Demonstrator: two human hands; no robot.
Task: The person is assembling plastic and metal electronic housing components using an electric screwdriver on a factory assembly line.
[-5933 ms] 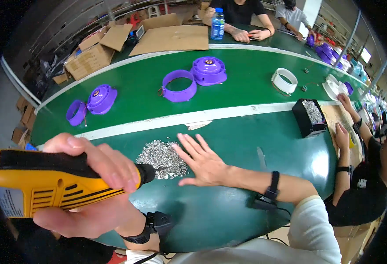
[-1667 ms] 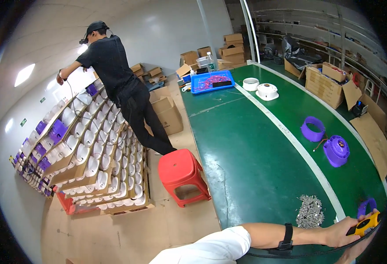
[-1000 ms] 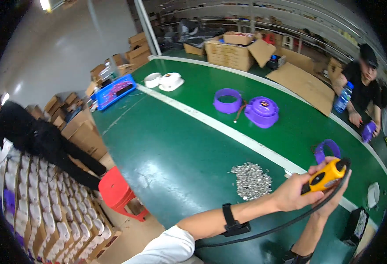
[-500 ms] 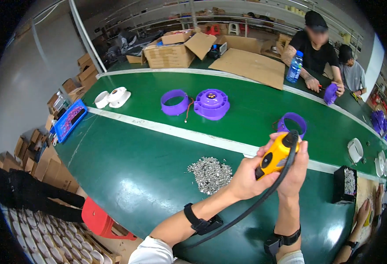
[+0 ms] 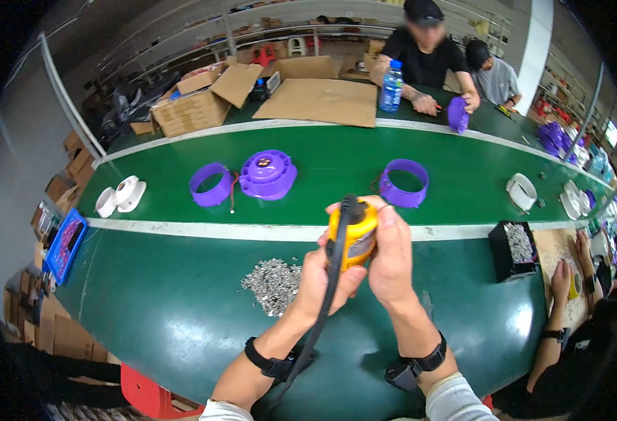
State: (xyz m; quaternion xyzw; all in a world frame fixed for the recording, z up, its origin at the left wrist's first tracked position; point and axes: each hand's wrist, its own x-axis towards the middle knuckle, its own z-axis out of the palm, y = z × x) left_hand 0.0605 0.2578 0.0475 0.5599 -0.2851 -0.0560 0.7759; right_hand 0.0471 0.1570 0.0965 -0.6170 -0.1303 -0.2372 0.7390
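Both your hands are wrapped round the yellow electric screwdriver (image 5: 351, 235), held upright in the air above the near part of the green table (image 5: 182, 330). Your left hand (image 5: 320, 277) cups its lower body from the left, fingers curled under; your right hand (image 5: 390, 256) clasps it from the right, thumb along the side. Both are clenched on the tool.

Handling, as a judgement: the housing looks like hard, smooth plastic, rigid, moderately heavy for its size. Hold it round the barrel as you do now. The black cable (image 5: 319, 316) leaves the top, drapes down between your forearms and will tug if it snags on a wrist strap.

Outward:
- Loose pile of small silver screws (image 5: 273, 284) on the table just left of your left hand; not contained, easily scattered.
- Black tray (image 5: 513, 249) to the right, at the white stripe, holds more small metal pieces.
- Farther, beyond the stripe: purple ring (image 5: 404, 184), purple round housing (image 5: 267, 174) beside another purple ring (image 5: 211, 186).
- Far left: open cardboard box (image 5: 193, 105); contents not visible.
- Blue crate (image 5: 64, 245) off the left edge of the table; contents too small to tell.
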